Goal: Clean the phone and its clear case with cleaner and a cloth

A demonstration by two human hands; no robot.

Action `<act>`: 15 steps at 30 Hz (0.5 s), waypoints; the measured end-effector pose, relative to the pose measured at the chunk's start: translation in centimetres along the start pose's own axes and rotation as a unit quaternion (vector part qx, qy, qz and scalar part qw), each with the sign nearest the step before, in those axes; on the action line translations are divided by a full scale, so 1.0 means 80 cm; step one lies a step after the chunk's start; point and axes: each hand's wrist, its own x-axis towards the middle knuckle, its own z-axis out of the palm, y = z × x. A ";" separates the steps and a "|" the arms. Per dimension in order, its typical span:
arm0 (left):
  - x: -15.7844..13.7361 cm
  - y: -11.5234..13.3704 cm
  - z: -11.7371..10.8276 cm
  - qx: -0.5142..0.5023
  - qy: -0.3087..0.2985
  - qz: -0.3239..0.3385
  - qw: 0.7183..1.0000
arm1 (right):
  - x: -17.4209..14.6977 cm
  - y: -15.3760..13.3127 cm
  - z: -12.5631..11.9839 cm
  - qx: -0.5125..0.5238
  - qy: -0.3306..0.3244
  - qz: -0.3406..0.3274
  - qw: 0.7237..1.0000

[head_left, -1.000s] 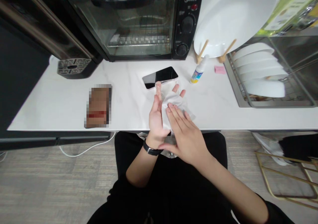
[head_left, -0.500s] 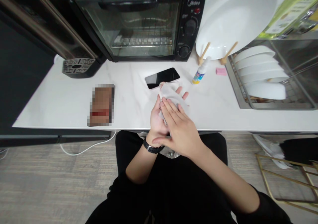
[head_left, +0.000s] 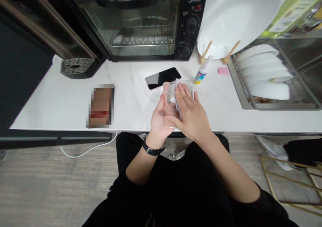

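Observation:
A clear phone case [head_left: 166,99] lies across my left hand [head_left: 159,121], which holds it from below, palm up, above the counter's front edge. My right hand [head_left: 195,116] presses a thin white cloth [head_left: 177,105] flat against the case, its fingers over the right half and its thumb near the lower rim. Part of the cloth and the left fingertips are hidden under the right hand. Just beyond the case, a dark-screened phone [head_left: 162,78] rests on the counter. A small white spray bottle [head_left: 201,73] with a blue and yellow label stands to its right.
Behind are a black toaster oven [head_left: 141,29] and a large white plate [head_left: 236,22] on wooden pegs. A dish rack [head_left: 241,92] with white bowls sits right, near a pink packet [head_left: 223,71]. A pixelated brown object [head_left: 100,102] lies left on the white counter [head_left: 133,102].
My right hand has slid right with the cloth, uncovering the left part of the clear case. My left hand still supports the case. The view has shifted slightly.

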 end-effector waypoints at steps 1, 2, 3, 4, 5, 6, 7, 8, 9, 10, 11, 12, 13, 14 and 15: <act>0.001 -0.002 0.000 0.000 -0.015 0.012 1.000 | 0.008 -0.001 0.000 0.003 -0.003 -0.004 1.000; 0.001 -0.004 0.000 0.000 -0.029 0.025 0.999 | 0.014 -0.004 0.000 0.005 -0.007 -0.010 1.000; 0.001 -0.005 -0.001 -0.001 -0.036 0.035 0.999 | 0.016 -0.009 0.000 0.007 -0.012 -0.019 1.000; 0.001 -0.007 -0.003 -0.003 -0.023 0.041 0.999 | 0.015 -0.015 0.001 0.009 -0.017 -0.029 0.999; 0.000 -0.008 -0.005 -0.007 -0.007 0.043 0.999 | 0.010 -0.023 0.002 0.011 -0.023 -0.040 0.999; -0.001 -0.008 -0.007 -0.010 0.001 0.039 0.999 | 0.003 -0.032 0.003 0.013 -0.027 -0.050 0.998; -0.002 -0.008 -0.009 -0.011 -0.005 0.030 0.999 | -0.006 -0.040 0.004 0.016 -0.030 -0.059 0.998; -0.003 -0.008 -0.011 -0.009 -0.024 0.019 1.000 | -0.017 -0.047 0.005 0.019 -0.030 -0.064 0.997; -0.005 -0.007 -0.012 -0.004 -0.047 0.011 0.999 | -0.029 -0.054 0.005 0.022 -0.029 -0.068 0.997; -0.006 -0.006 -0.012 0.003 -0.067 0.007 0.998 | -0.040 -0.059 0.005 0.024 -0.027 -0.069 0.997; -0.008 -0.005 -0.011 0.011 -0.079 0.008 0.997 | -0.051 -0.063 0.005 0.024 -0.023 -0.068 0.997; -0.010 -0.004 -0.010 0.019 -0.078 0.016 0.997 | -0.060 -0.065 0.004 0.022 -0.020 -0.064 0.997; -0.011 -0.003 -0.008 0.025 -0.069 0.025 0.997 | -0.067 -0.066 0.003 0.020 -0.018 -0.058 0.998; -0.012 -0.003 -0.006 0.028 -0.060 0.029 0.997 | -0.072 -0.065 0.002 0.015 -0.015 -0.051 0.998; -0.012 -0.003 -0.005 0.031 -0.052 0.028 0.998 | -0.075 -0.062 0.002 0.009 -0.012 -0.041 0.999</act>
